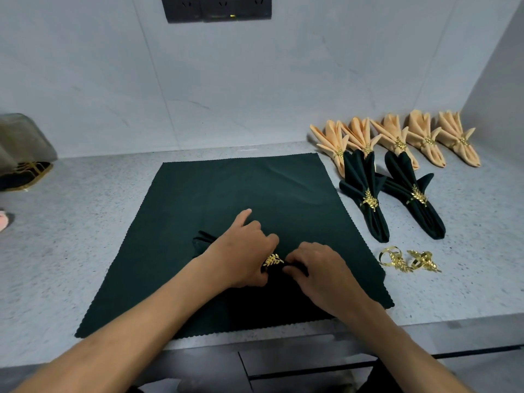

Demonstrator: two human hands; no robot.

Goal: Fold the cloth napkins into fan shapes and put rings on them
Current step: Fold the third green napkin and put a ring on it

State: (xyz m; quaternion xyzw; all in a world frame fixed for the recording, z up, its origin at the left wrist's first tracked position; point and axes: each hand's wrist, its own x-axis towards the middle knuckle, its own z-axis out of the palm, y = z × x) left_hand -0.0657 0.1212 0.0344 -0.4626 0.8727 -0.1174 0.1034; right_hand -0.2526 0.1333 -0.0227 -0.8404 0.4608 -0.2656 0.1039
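A folded dark green napkin (204, 239) lies on top of a flat, spread-out dark green napkin (226, 188) in the middle of the counter. A gold leaf ring (272, 260) sits around the folded napkin between my hands. My left hand (241, 251) holds the ring with curled fingers, its index finger stretched forward. My right hand (320, 268) pinches the napkin's narrow end just right of the ring. Most of the folded napkin is hidden under my hands.
Two finished green fan napkins (368, 191) with gold rings and several peach ones (397, 134) lie at the right rear. Two loose gold rings (408, 259) lie right of the flat napkin. A grey object on a gold-trimmed stand (19, 165) stands at far left.
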